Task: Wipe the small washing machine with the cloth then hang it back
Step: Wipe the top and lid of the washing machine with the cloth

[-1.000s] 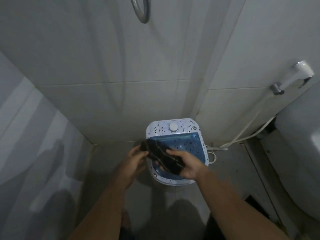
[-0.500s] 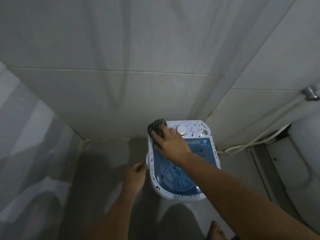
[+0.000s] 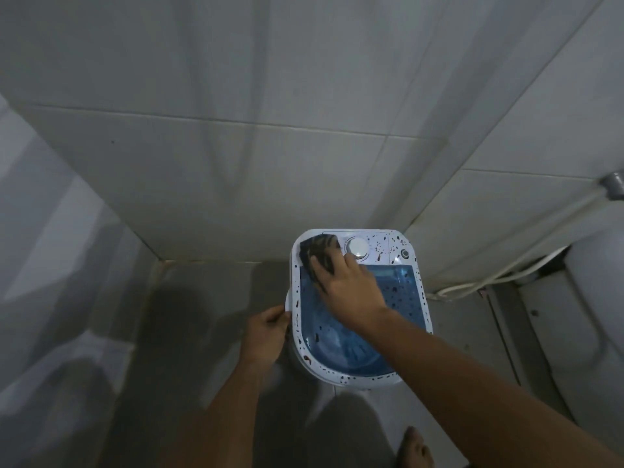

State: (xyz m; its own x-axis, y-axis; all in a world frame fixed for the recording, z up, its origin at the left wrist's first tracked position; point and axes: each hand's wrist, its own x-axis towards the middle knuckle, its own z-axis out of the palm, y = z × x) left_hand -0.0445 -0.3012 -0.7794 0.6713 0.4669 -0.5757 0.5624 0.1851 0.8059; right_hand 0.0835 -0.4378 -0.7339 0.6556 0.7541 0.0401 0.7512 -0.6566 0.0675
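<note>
The small washing machine (image 3: 398, 246) stands on the floor against the tiled wall: white top speckled with dark spots, a round white dial, and a translucent blue lid. A dark striped cloth (image 3: 315, 253) lies on the machine's back left corner. My right hand (image 3: 347, 285) presses flat on the cloth, fingers spread over it. At the machine's left side, my left hand (image 3: 266, 332) has its fingers curled at the rim, touching the edge.
A white hose (image 3: 499, 271) runs along the wall base at the right from a grey fitting (image 3: 613, 185). A white toilet (image 3: 594, 298) fills the right edge. My bare foot (image 3: 413, 447) shows at the bottom. Tiled walls close in behind and left.
A second ago both hands held the cloth over the machine. My right hand then carried it to the back left corner of the top, while my left hand dropped to the machine's left rim.
</note>
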